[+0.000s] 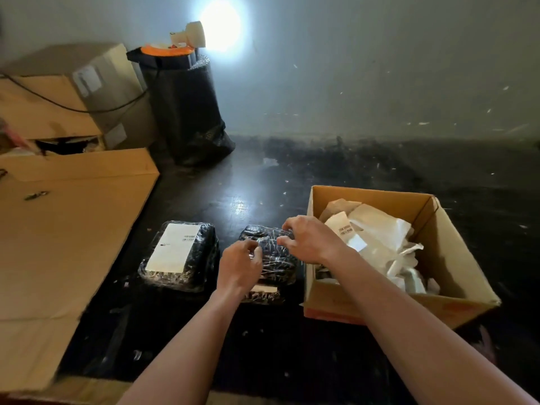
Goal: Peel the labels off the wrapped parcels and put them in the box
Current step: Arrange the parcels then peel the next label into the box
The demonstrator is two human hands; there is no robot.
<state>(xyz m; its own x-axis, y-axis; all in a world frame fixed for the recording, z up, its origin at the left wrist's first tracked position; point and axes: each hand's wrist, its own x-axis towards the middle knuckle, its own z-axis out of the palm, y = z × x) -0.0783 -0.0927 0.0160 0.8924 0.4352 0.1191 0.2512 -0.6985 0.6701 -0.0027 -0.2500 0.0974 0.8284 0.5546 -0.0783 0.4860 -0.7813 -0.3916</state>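
Parcel (273,254): black, shiny wrap, on the floor under both hands; likely soft and slippery, so pinch a raised fold of film.
Left hand (240,266): fingers curled, pinching at the parcel's left edge.
Right hand (306,238): fingertips gripping wrap at its top right.
Label (264,288): pale strip just below the left hand; probably light, tears easily.
Second parcel (179,255): left of the left hand, white label on top.
Box (438,287): right of the right wrist, holds peeled paper.

Single head view, wide-angle, looking forward and down from the person's head onto dark floor (263,331); both forearms are reaching in from the bottom edge, near the lens; wall (380,68) is filling the top.
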